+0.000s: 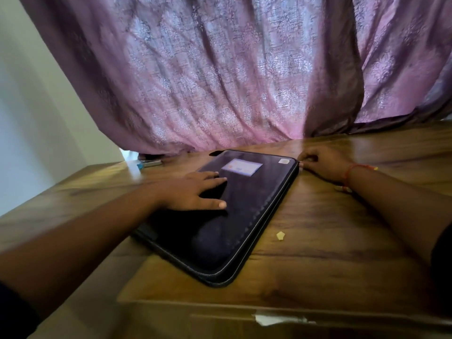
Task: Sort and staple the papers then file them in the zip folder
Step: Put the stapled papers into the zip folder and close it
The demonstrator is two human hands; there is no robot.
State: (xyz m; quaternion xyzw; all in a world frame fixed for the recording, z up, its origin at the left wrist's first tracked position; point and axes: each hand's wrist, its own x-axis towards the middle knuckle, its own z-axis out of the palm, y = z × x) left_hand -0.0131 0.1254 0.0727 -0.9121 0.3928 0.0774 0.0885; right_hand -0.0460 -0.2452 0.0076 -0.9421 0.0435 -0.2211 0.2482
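Note:
A black zip folder (234, 216) lies flat and closed on the wooden table (342, 241), with a pale label near its far end. My left hand (195, 192) presses flat on the folder's left part, fingers spread. At the folder's far right corner, my right hand (322, 162) has its fingers curled by the zip line, seemingly pinching the zip puller, which is too small to make out. No papers show. A stapler (150, 163) with a blue end lies at the far left of the table.
A purple patterned curtain (220, 81) hangs down to the table's far edge. A small yellowish scrap (280, 235) lies right of the folder. A white wall stands at the left. The table's front edge has a chipped white spot (276, 319).

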